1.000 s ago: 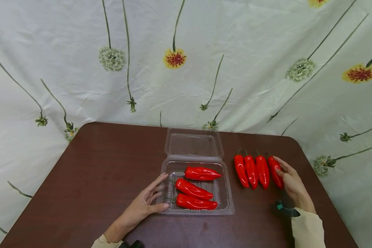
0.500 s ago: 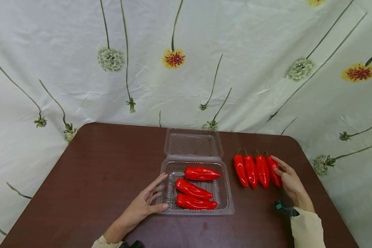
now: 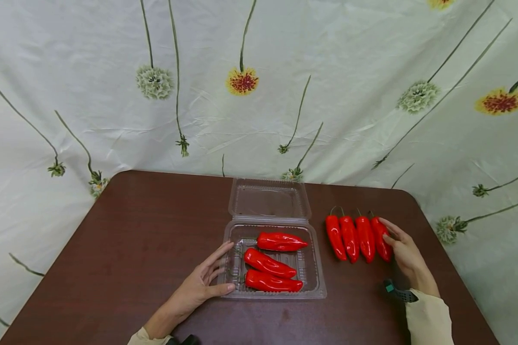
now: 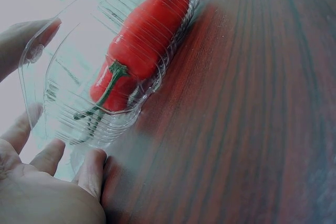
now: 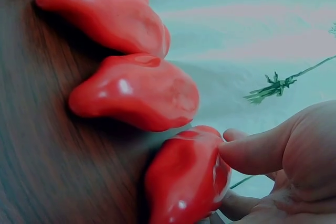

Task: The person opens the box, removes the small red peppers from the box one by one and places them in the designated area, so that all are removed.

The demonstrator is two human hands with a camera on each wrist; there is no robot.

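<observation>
Dark brown table (image 3: pixel 134 230), flowered white backdrop sheet (image 3: pixel 90 96). Left hand (image 3: pixel 197 285) flat, open against clear tray (image 3: pixel 315 287); right hand (image 3: pixel 406 256) pinches outermost red pepper (image 3: pixel 381 238).

Three peppers (image 3: pixel 272 261) in box (image 3: pixel 317 282)

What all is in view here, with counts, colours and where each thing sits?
box: 1, clear plastic, lid open toward the back, middle of the table
peppers in box: 3, red, lying crosswise inside it
loose peppers: 4, red, side by side on the table right of the box
table: 1, dark brown wood
backdrop: 1, white cloth with a flower print, behind the table
wrist band: 1, black with a green spot, on the right wrist
left hand: 1, fingers against the box's left edge
right hand: 1, gripping the rightmost loose pepper
</observation>
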